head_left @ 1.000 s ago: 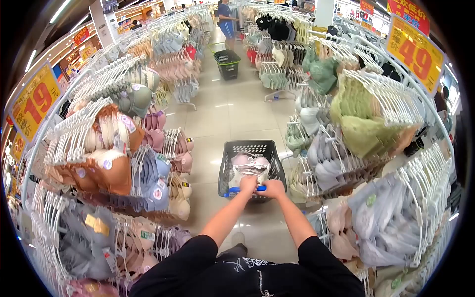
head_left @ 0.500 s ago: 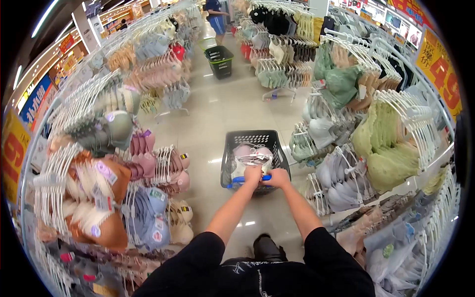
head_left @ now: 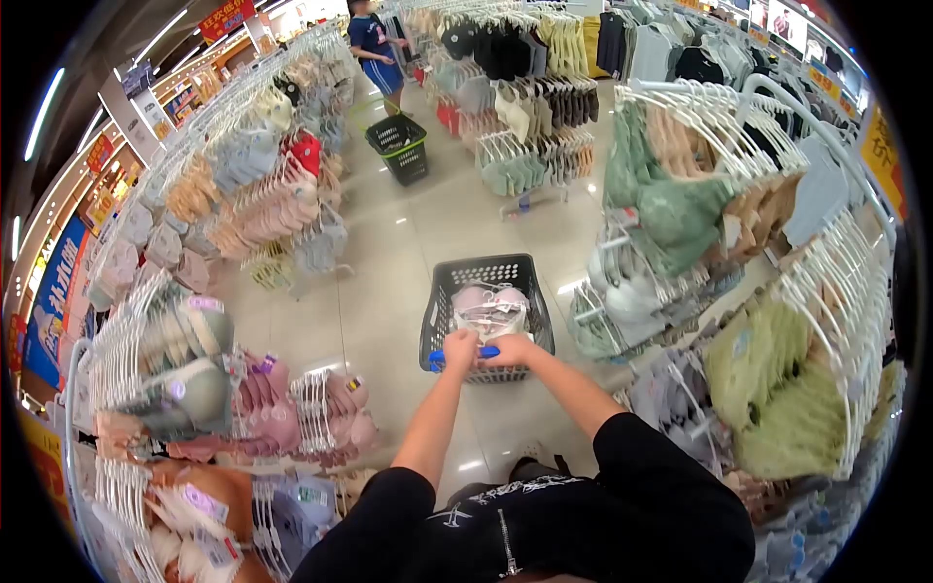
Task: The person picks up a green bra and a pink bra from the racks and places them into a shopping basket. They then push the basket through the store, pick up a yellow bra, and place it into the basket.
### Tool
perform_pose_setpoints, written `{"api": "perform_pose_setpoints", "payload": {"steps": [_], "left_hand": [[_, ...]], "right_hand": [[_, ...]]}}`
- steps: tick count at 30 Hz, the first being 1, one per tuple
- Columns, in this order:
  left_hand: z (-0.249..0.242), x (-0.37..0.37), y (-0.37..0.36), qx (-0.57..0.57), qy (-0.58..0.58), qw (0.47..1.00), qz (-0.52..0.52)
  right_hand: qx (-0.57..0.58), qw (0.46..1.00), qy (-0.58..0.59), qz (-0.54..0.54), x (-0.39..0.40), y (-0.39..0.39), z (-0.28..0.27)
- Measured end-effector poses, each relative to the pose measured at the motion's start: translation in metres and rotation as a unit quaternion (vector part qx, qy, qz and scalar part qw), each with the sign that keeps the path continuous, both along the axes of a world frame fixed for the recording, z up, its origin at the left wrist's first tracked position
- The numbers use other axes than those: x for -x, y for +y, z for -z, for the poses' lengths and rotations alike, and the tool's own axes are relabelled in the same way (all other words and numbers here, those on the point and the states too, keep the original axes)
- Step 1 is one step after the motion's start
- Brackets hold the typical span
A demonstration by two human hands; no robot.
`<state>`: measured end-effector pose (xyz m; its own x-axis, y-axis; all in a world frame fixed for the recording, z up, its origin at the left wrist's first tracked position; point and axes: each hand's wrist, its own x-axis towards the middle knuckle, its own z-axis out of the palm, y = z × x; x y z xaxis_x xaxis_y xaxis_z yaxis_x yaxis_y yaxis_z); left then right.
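Observation:
Both my hands grip the blue handle [head_left: 437, 358] of a dark grey shopping basket [head_left: 435, 291] in front of me. My left hand [head_left: 461, 350] is closed round it left of the middle, and my right hand [head_left: 511, 352] is closed round it on the right. Inside the basket lie pink and white bras [head_left: 494, 303] on white hangers. The basket is low, close to the tiled floor; whether it rolls on wheels is hidden.
Bra racks line both sides, with green bras [head_left: 671, 219] and yellow-green bras [head_left: 768, 389] on the right, pink bras [head_left: 267, 398] on the left. Up the aisle [head_left: 389, 253], a person in blue [head_left: 374, 49] stands by a black and green basket [head_left: 400, 151].
I have moved forward along the aisle with the basket, and the near racks slide back past me. The view has turned slightly right. Both hands stay on the handle.

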<state>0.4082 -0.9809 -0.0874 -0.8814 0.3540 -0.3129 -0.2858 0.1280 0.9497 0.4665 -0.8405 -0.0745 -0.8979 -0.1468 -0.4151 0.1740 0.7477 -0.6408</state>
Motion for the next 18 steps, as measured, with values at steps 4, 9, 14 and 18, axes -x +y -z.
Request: {"api": "perform_pose_setpoints", "payload": {"steps": [4,9,14,18], "left_hand": [[0.003,0.059,0.019,0.030,0.004,0.999,0.014],[0.001,0.121,0.043,0.024,-0.011,0.998,0.049],[0.002,0.185,0.072,0.023,-0.005,0.996,0.086],[0.011,0.238,0.100,0.023,-0.010,0.991,0.130]], "right_hand": [[0.085,0.994,-0.069,-0.004,0.053,0.021,0.008],[0.199,0.969,-0.144,0.034,0.113,0.048,0.019],[0.233,0.944,-0.219,0.084,0.166,0.069,0.004],[0.271,0.932,-0.203,0.132,0.202,0.086,0.008]]}}
